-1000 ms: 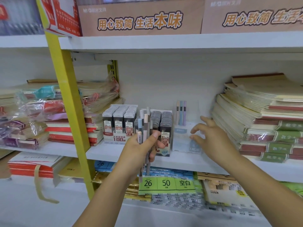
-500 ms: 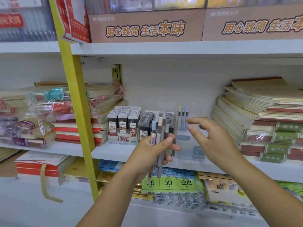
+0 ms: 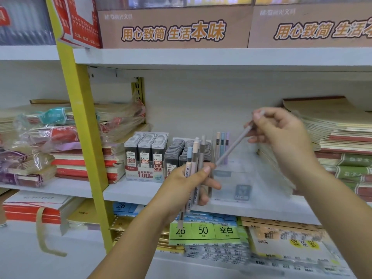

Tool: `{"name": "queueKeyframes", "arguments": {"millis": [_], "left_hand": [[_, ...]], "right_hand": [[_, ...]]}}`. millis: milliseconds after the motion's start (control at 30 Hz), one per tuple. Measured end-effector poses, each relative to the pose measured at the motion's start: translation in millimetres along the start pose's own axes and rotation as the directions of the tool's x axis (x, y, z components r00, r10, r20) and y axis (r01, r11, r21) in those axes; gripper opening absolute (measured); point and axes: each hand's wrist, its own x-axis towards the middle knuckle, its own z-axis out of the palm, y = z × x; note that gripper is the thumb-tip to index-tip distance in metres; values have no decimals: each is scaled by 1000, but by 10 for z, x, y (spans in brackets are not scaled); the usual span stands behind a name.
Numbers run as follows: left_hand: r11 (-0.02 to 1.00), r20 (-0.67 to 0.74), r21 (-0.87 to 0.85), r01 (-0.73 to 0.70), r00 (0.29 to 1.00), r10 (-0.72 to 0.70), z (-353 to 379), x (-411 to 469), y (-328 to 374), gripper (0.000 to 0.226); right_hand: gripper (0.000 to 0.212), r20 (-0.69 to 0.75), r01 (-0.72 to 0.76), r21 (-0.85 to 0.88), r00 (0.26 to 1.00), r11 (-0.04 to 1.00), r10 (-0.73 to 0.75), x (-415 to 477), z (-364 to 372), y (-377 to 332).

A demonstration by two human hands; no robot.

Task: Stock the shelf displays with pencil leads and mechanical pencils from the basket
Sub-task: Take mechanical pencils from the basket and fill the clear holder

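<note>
My left hand [image 3: 187,186] grips a bundle of several pastel mechanical pencils [image 3: 194,158], held upright in front of the middle shelf. My right hand [image 3: 281,141] pinches one grey-lilac mechanical pencil [image 3: 234,147], slanted down to the left above a clear plastic display holder [image 3: 237,178]. Three pencils [image 3: 222,143] stand at the back of that holder. To its left stand two display boxes of dark pencil lead cases, the left lead box [image 3: 146,156] and the right lead box [image 3: 181,152], which is partly hidden behind the bundle. No basket shows.
A yellow shelf upright [image 3: 84,127] rises at the left. Wrapped notebook stacks [image 3: 46,141] lie left of it and tall notebook stacks [image 3: 338,141] at the right. Brown cartons [image 3: 173,27] sit on the shelf above. Paper packs [image 3: 203,230] fill the shelf below.
My right hand, open near the holder before, has drawn one pencil out of the bundle and lifted it up and to the right. My left hand kept its grip on the bundle.
</note>
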Motion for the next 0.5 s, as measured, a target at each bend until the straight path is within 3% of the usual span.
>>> {"name": "queueKeyframes", "arguments": {"millis": [100,200,267,500], "left_hand": [[999,-33,-17,-28,999,27,-44,27,-30,25],[999,-58,-36,-28,998,26,-63,47,-39,44],[999,-73,-42,-34,997,31,-67,56,-49,42],[998,-103,1,-61,993,61,-97,97,-81,17]], "right_hand": [[18,40,136,-150,990,979,-132,256,-52,23],[21,130,158,-417,985,895,-113,441,-37,207],[13,167,166,-573,982,803,-83,499,-27,356],[5,293,260,-709,954,655,-61,525,52,619]]}}
